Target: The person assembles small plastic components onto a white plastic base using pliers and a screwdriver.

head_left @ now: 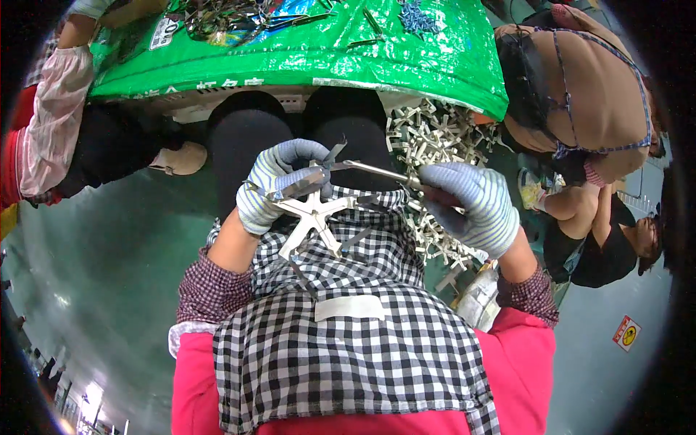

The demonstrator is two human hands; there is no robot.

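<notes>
My left hand (262,194), in a striped knit glove, grips a white star-shaped piece (313,220) with several arms, held above my lap. Thin dark strips stick out at the ends of its arms. In my gloved right hand (475,208) is a screwdriver (378,172), its handle mostly hidden by my fingers. The metal shaft points left, and its tip reaches the dark strips by my left fingertips. Whether the tip sits on a screw is too small to tell.
A heap of white star-shaped pieces (438,138) lies right of my knees. Ahead, a green plastic sheet (290,70) bears blue screws (418,18) and dark metal strips (225,22). Other people sit close by: a pale sleeve (58,123) at left, a tan-clad back (591,87) at right.
</notes>
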